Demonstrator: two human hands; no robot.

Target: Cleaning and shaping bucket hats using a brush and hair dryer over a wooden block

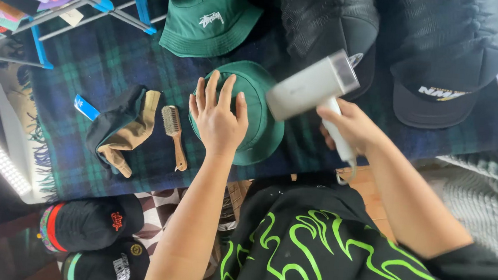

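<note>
A dark green-and-blue plaid blanket (116, 60) covers the surface. Your left hand (219, 116) lies flat, fingers spread, on a green bucket hat (257, 116) at the centre. At three o'clock from it, your right hand (350, 126) is clamped around a white handheld steamer (312, 86). At nine o'clock lies a wooden brush (174, 131).

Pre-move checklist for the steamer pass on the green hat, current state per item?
1. Left hand flat on the green bucket hat, pinning it: ok.
2. Right hand gripping the handle of the white handheld steamer: ok.
3. Steamer head over the hat's right edge: ok.
4. Left fingers apart from the steamer head: ok, though close.
5. Steam coming out: cannot tell.
6. Wooden brush lying on the plaid blanket, left of the hat, untouched: ok.
</note>
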